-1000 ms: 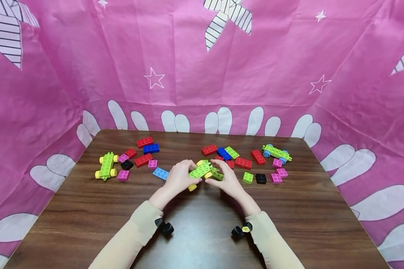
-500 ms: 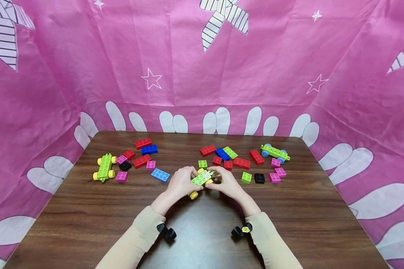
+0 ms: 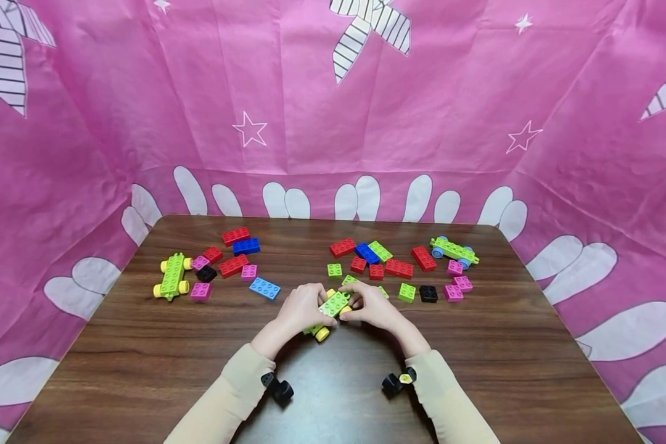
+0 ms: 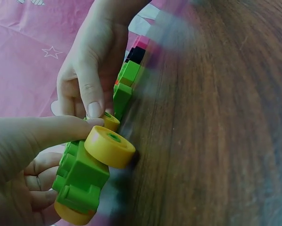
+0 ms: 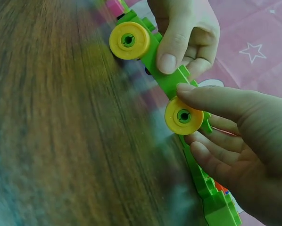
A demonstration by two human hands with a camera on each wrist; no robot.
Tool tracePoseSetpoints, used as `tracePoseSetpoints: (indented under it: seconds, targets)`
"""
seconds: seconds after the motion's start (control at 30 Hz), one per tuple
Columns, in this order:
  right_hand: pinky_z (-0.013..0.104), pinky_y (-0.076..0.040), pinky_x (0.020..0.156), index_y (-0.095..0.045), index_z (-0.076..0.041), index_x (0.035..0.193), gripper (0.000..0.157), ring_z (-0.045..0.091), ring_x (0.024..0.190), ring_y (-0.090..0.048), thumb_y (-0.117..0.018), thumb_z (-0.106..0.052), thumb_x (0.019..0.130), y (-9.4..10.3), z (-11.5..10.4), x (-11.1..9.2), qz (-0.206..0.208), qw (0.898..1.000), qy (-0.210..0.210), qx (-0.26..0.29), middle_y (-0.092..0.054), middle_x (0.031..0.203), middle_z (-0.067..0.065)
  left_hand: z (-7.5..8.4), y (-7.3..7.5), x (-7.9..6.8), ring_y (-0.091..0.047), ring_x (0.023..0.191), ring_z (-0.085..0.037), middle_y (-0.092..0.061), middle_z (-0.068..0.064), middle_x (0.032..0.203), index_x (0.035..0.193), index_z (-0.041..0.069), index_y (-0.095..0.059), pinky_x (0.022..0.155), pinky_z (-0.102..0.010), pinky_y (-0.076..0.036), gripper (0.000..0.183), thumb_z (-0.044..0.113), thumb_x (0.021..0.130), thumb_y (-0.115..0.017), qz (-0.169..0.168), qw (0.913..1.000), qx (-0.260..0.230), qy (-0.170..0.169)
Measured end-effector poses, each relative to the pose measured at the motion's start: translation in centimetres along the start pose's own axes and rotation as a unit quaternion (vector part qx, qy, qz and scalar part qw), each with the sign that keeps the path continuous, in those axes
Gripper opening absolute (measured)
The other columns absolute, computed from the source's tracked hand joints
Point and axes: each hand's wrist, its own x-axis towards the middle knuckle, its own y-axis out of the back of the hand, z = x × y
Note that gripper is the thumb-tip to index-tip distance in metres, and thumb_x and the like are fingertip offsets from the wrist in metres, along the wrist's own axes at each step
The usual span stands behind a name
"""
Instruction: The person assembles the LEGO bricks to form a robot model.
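Between the two hands in the head view is a lime green toy car base point(image 3: 335, 303) with studs on top and yellow wheels. My left hand point(image 3: 300, 309) grips its middle, thumb along the near side, as the right wrist view shows. At the far end, my right hand point(image 3: 378, 308) pinches the base, its thumb point(image 5: 202, 99) just over a yellow wheel point(image 5: 184, 116). The left wrist view shows the base's near end point(image 4: 84, 172), tilted. Partly hidden behind the right hand, a lime green piece point(image 3: 349, 280) lies on the table.
A second yellow-wheeled car base point(image 3: 173, 275) stands at left, a blue-wheeled one point(image 3: 455, 250) at back right. Loose bricks lie around, among them a light blue brick point(image 3: 264, 288), a red brick point(image 3: 399, 269), a black brick point(image 3: 428, 293) and a lime brick point(image 3: 406, 292).
Both hands have brought the car base a little towards the person. A small lime brick and parts of the lime piece behind the hands have come into view.
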Motion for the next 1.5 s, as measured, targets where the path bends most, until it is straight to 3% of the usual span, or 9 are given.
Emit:
tracePoseSetpoints:
  seconds: [0.3,0.7,1.17,1.33,1.5]
  targets:
    - [0.021,-0.052,0.073,-0.059,0.001,0.124,0.053,0.013,0.083,-0.060,-0.079,-0.016,0.078,0.0,-0.2,0.0,-0.022,1.000,0.001,-0.004,-0.064,0.095,0.006,0.2,-0.2,-0.3,-0.055,0.069,-0.013,-0.061,0.003,0.077,0.080,0.014,-0.058,0.056,-0.028,-0.043,0.045,0.036,0.058,-0.091,-0.017,0.9995,-0.014,0.022]
    - [0.021,-0.052,0.072,-0.061,0.000,0.123,0.052,0.014,0.084,-0.060,-0.079,-0.015,0.077,0.1,0.0,-0.1,-0.037,0.999,-0.001,-0.013,-0.065,0.096,0.006,0.1,-0.3,-0.7,-0.049,0.065,-0.012,-0.053,0.003,0.073,0.087,0.008,-0.059,0.056,-0.025,-0.040,0.050,0.042,0.064,-0.088,-0.037,0.9988,-0.024,0.022]
    - [0.024,-0.054,0.078,-0.057,-0.001,0.128,0.054,0.017,0.091,-0.063,-0.077,-0.016,0.080,0.4,-0.2,-0.2,-0.039,0.999,-0.005,-0.014,-0.065,0.107,0.010,-0.2,1.5,-0.7,-0.059,0.072,-0.010,-0.066,0.005,0.080,0.093,0.012,-0.067,0.061,-0.027,-0.047,0.040,0.045,0.074,-0.080,-0.072,0.9972,-0.013,0.019]
    - [0.032,-0.055,0.082,-0.057,-0.001,0.127,0.055,0.022,0.096,-0.064,-0.078,-0.020,0.081,0.8,-0.2,-0.4,-0.022,1.000,-0.006,-0.021,-0.065,0.116,0.013,-1.0,2.7,-0.4,-0.065,0.092,-0.018,-0.071,-0.003,0.098,0.102,0.009,-0.067,0.081,-0.036,-0.053,0.038,0.038,0.079,-0.078,-0.090,0.9949,-0.035,-0.027]
    - [0.040,-0.054,0.086,-0.056,-0.002,0.128,0.055,0.026,0.102,-0.063,-0.077,-0.022,0.081,1.1,-0.4,-0.6,-0.005,0.999,-0.002,-0.040,-0.062,0.121,0.014,-2.0,3.7,0.0,-0.056,0.120,-0.027,-0.063,-0.011,0.124,0.123,0.004,-0.060,0.102,-0.046,-0.044,0.052,0.034,0.084,-0.075,-0.137,0.9847,-0.030,-0.104]
